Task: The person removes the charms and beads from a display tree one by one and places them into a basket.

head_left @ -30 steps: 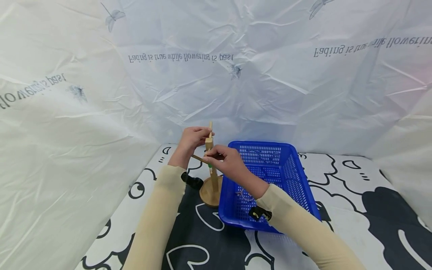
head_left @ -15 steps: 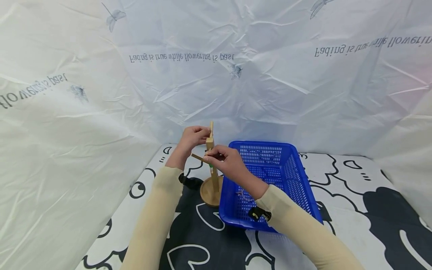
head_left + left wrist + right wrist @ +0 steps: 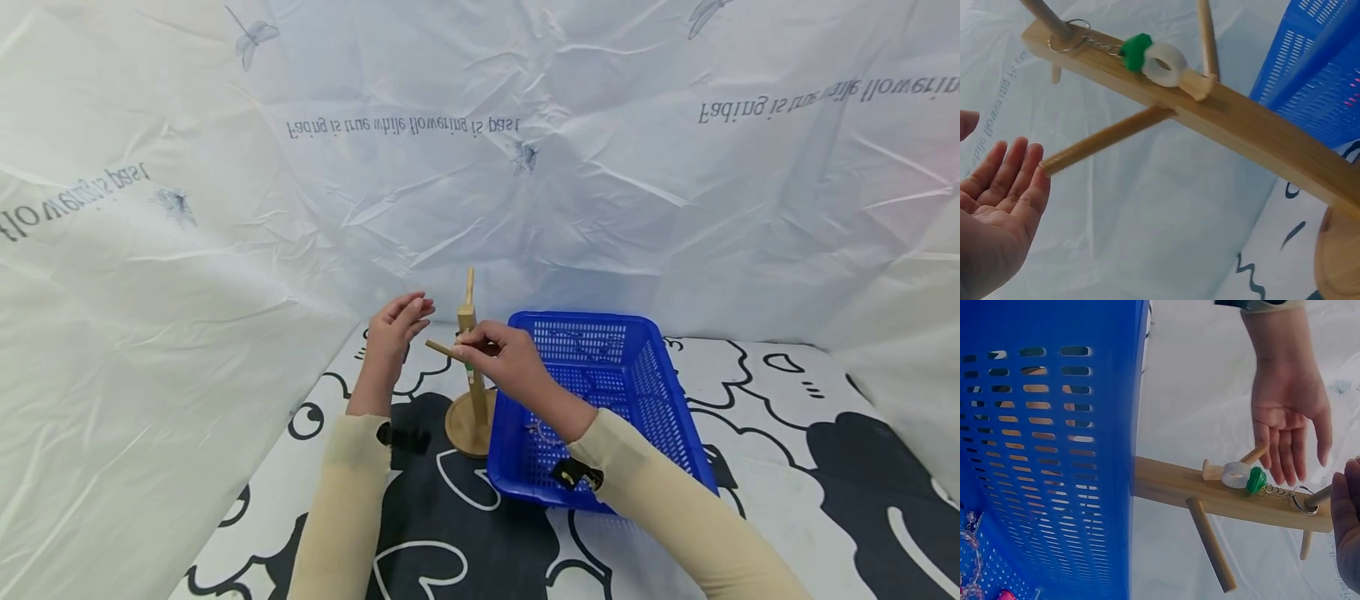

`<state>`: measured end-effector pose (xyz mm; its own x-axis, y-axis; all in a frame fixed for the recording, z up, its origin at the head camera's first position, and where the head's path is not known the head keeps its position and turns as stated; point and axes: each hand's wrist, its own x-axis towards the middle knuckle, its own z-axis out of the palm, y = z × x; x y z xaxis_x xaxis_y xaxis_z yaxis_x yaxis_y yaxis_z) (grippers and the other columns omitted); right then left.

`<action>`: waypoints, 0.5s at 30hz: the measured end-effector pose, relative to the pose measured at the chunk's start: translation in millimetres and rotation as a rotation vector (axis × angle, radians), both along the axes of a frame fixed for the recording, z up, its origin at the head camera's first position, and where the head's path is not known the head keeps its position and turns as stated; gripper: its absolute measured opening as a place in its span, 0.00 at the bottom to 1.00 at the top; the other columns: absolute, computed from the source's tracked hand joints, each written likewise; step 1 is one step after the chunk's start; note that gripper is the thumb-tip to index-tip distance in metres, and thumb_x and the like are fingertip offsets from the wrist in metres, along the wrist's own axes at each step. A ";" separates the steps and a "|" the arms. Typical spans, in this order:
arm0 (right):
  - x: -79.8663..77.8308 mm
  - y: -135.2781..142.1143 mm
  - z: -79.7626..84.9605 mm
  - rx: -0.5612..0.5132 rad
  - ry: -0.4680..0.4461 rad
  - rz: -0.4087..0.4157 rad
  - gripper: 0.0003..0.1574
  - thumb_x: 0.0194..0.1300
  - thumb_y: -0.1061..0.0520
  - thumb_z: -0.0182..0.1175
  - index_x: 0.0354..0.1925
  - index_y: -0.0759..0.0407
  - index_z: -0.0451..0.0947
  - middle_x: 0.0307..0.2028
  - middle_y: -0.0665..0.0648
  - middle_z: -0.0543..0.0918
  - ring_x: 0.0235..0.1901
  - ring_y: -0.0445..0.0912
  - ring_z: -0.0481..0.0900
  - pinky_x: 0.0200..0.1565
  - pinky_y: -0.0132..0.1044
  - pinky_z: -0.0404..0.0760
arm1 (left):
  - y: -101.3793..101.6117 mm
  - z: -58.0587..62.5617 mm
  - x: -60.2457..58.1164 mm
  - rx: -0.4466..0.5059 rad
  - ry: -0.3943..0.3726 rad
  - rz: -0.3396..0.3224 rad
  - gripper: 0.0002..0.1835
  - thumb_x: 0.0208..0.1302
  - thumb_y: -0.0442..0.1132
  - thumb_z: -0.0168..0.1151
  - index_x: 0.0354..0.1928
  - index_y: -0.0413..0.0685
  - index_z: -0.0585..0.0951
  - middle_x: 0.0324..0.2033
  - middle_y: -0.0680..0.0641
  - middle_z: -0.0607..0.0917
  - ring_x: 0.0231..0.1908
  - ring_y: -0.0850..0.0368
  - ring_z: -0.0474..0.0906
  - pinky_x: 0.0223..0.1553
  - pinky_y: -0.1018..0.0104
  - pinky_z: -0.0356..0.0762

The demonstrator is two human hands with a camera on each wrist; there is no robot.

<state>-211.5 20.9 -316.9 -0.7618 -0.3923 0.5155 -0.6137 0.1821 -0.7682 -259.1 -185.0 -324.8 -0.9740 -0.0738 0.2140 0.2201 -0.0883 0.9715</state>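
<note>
A wooden stand with several pegs rises from a round base. A keychain with a green piece and a white ring-shaped piece hangs by its metal ring on a front peg, against the post. My right hand pinches toward that peg's outer end, at the post's near side; its fingertips are partly cut off in the right wrist view. My left hand holds nothing, fingers loosely extended, left of the post. In the left wrist view its fingertips overlap the tip of a side peg.
Right of the stand, close to its base, is a blue perforated basket. A beaded bracelet lies inside it with other small items. A patterned black-and-white cloth covers the table, and pale printed sheeting hangs behind.
My left hand has come away from the top of the stand, moving left and toward me, with its fingers spreading. My right hand has stayed in place.
</note>
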 end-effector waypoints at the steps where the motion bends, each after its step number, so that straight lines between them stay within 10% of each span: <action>1: -0.2 -0.1 -0.2 0.000 0.001 -0.001 0.08 0.68 0.59 0.62 0.40 0.63 0.82 0.41 0.63 0.87 0.36 0.51 0.86 0.38 0.29 0.85 | -0.3 -5.2 1.0 0.038 0.005 0.006 0.22 0.74 0.41 0.54 0.64 0.34 0.72 0.46 0.52 0.85 0.47 0.68 0.82 0.64 0.59 0.78; 15: 0.6 -1.4 1.3 0.000 -0.013 -0.003 0.08 0.68 0.58 0.62 0.40 0.63 0.82 0.41 0.63 0.87 0.37 0.53 0.87 0.38 0.29 0.86 | 13.7 -50.2 12.3 0.233 0.002 0.026 0.21 0.74 0.34 0.52 0.64 0.30 0.70 0.40 0.59 0.85 0.45 0.68 0.84 0.51 0.75 0.83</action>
<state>-210.8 19.5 -315.7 -0.7694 -0.3901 0.5058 -0.6032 0.1836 -0.7762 -246.8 -171.3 -375.0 -0.9708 -0.1463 0.1898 0.2267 -0.3040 0.9253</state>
